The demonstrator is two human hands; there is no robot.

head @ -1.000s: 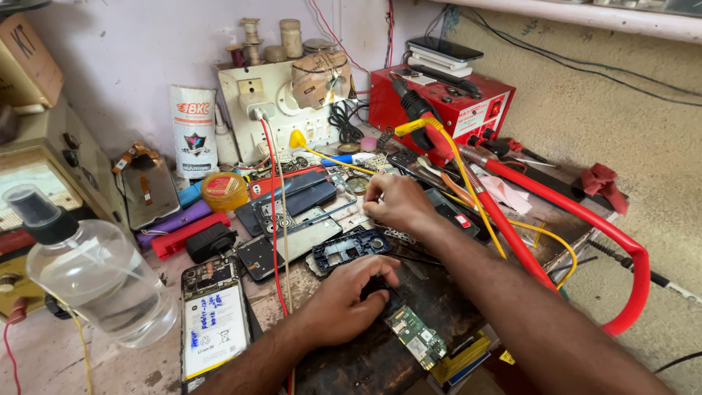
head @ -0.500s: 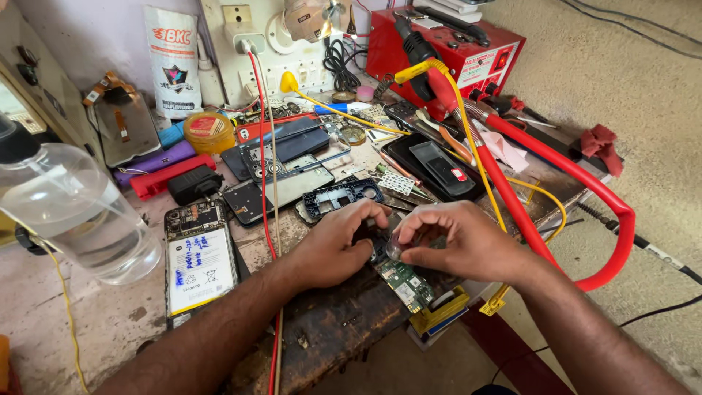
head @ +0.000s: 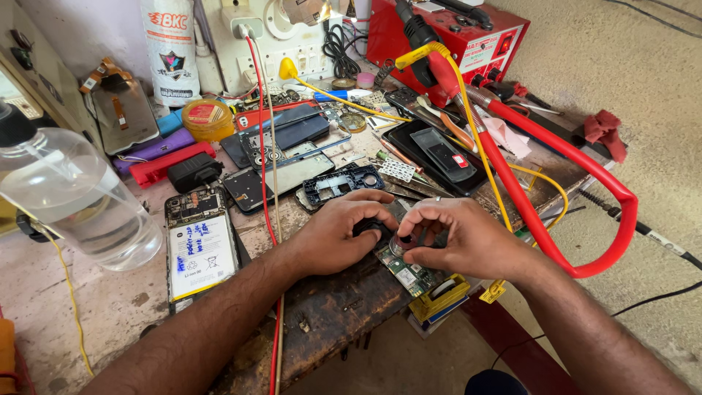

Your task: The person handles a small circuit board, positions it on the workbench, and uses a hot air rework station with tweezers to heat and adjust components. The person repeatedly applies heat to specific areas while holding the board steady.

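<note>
My left hand (head: 338,235) rests on the bench edge, fingers curled over a dark part next to a green circuit board (head: 411,274). My right hand (head: 455,238) is beside it, thumb and fingertips pinched on a small round object (head: 401,243) just above the board. The board lies on a yellow and blue holder (head: 440,300) at the bench's front edge. A black phone frame (head: 338,183) lies just beyond my left hand.
An opened phone showing its battery (head: 199,247) lies at left near a clear plastic bottle (head: 69,192). Several phones and parts crowd the middle. A red station (head: 446,38) stands at the back right; a thick red hose (head: 545,205) loops past my right hand.
My right hand came back from the phone parts farther up the bench and joined the left hand at the circuit board. The view tilted down and closer.
</note>
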